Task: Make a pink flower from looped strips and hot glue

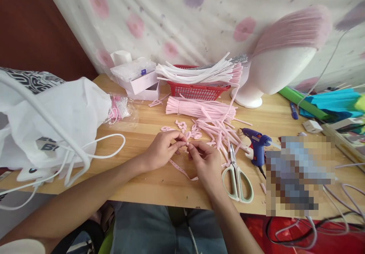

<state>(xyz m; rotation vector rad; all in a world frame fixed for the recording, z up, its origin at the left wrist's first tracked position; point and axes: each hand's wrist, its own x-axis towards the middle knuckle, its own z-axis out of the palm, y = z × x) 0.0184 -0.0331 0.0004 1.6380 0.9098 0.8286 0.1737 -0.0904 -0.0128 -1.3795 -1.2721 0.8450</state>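
My left hand (162, 149) and my right hand (207, 162) meet over the front of the table, fingertips pinched on a short piece of pink pipe cleaner (187, 143), mostly covered by the fingers. Just beyond them lie several small twisted pink loops (195, 132). Loose pink pipe cleaners (221, 130) spread behind my right hand, in front of a tied pink bundle (196, 105). A pink measuring tape (179, 168) runs along the table under my hands. Scissors with pale green handles (235, 176) lie to the right of my right hand, blades pointing away.
A blue glue gun (256, 142) stands right of the scissors, beside a blurred-out patch. Behind are a red basket (196, 90) of pipe cleaners and a white foam head (281, 69) with pink strands. White cables (111, 145) and a white bag (76, 113) occupy the left.
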